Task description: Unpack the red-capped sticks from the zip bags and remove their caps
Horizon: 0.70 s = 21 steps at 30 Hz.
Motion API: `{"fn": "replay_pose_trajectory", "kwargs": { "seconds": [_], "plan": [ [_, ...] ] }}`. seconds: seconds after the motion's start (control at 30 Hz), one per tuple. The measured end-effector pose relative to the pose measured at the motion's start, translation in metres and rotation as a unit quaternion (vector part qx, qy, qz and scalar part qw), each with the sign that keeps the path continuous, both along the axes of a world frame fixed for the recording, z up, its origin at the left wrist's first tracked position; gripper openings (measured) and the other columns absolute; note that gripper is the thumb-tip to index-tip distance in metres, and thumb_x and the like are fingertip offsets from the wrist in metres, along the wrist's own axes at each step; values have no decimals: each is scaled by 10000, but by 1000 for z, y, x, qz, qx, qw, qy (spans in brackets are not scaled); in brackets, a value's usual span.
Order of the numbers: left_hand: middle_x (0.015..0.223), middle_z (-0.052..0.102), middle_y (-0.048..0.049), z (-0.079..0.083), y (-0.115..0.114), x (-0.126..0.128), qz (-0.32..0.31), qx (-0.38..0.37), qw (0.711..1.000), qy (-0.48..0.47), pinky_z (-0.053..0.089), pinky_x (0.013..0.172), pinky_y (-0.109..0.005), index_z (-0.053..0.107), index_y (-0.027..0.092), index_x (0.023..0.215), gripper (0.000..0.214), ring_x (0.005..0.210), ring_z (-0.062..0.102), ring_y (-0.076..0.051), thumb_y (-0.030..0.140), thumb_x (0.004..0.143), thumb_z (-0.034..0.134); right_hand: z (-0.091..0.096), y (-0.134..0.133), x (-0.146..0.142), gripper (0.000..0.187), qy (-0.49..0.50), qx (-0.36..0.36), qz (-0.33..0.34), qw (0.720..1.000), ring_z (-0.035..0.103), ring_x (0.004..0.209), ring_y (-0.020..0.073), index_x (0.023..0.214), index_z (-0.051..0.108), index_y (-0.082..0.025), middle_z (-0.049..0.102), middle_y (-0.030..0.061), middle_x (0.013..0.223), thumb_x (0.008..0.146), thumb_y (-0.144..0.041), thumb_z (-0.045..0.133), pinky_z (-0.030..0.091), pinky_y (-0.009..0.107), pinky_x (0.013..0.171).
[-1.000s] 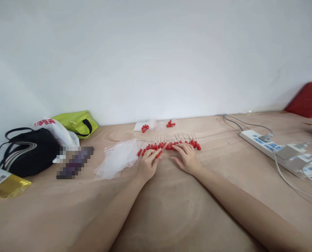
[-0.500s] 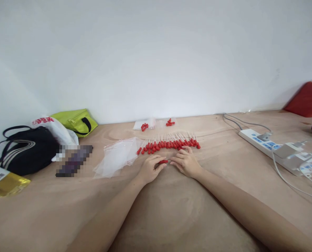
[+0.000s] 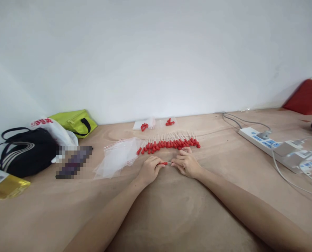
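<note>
Between both hands, just above the table, is a dropper with a red rubber bulb (image 3: 163, 163) and a thin clear tube (image 3: 169, 163). My left hand (image 3: 149, 170) is closed, pinching the red bulb between thumb and fingers. My right hand (image 3: 186, 163) is closed on the tube's other end, whose tip its fingers hide. Just beyond the hands lies a row of several droppers (image 3: 169, 144), red bulbs toward me and clear tubes pointing away. Left of this row are flat clear zip bags (image 3: 118, 155), fanned over each other.
Near the wall lie two small piles of red bulbs (image 3: 144, 126) on clear bags. A white power strip (image 3: 258, 139) with cables and plugs stands on the right. At left are a black bag (image 3: 27, 154), a lime-green bag (image 3: 72, 122), a pixelated dark object (image 3: 74, 162) and a yellow package (image 3: 10, 185).
A little more clear tube shows between the bulb and my right fingers. My left fingers now cover more of the bulb. The row of droppers has not moved.
</note>
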<state>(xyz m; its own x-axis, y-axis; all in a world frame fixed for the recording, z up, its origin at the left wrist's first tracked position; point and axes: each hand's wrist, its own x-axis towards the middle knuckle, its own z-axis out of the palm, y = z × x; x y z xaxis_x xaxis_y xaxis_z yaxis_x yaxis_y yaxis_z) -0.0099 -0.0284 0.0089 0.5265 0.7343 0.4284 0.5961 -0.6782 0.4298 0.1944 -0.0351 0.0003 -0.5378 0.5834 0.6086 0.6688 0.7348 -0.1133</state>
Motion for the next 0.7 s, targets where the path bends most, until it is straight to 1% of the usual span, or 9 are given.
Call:
{"fn": "replay_pose_trajectory", "kwargs": {
  "seconds": [0.33, 0.4, 0.53, 0.63, 0.7],
  "plan": [
    [693, 583, -25, -1, -5, -2, -18, 1, 1000, 2, 427, 652, -273, 581, 173, 718, 203, 691, 537, -149, 233, 853, 441, -1, -5, 1, 287, 17, -18, 22, 999, 427, 664, 136, 696, 620, -197, 532, 0, 534, 873, -303, 420, 286, 350, 805],
    [689, 576, -24, -2, -4, -7, 4, 2, 1000, -8, 429, 637, -267, 574, 173, 705, 204, 679, 540, -144, 217, 850, 437, -3, -5, 8, 294, 23, -19, 12, 999, 428, 648, 136, 681, 617, -196, 526, 1, 526, 872, -303, 420, 296, 351, 797],
    [724, 586, -21, -2, 0, -22, 91, 18, 995, -44, 445, 663, -280, 579, 177, 733, 149, 711, 555, -147, 233, 826, 477, -11, -2, 30, 279, 69, -39, -49, 996, 437, 608, 138, 711, 632, -196, 559, 14, 564, 865, -304, 426, 335, 336, 724],
    [788, 592, -26, -4, 2, -29, 139, 40, 987, -68, 461, 696, -287, 599, 184, 809, 133, 768, 562, -152, 251, 815, 485, -16, 0, 36, 258, 128, -75, -72, 986, 482, 622, 143, 886, 636, -185, 598, 41, 677, 869, -263, 391, 378, 293, 647],
    [822, 573, -33, -6, 3, -31, 174, 55, 980, -80, 472, 650, -263, 609, 181, 836, 142, 758, 565, -145, 233, 800, 482, -18, 1, 31, 281, 147, -94, -65, 982, 521, 685, 148, 1013, 594, -175, 606, 60, 779, 866, -213, 357, 403, 272, 646]
  ]
}}
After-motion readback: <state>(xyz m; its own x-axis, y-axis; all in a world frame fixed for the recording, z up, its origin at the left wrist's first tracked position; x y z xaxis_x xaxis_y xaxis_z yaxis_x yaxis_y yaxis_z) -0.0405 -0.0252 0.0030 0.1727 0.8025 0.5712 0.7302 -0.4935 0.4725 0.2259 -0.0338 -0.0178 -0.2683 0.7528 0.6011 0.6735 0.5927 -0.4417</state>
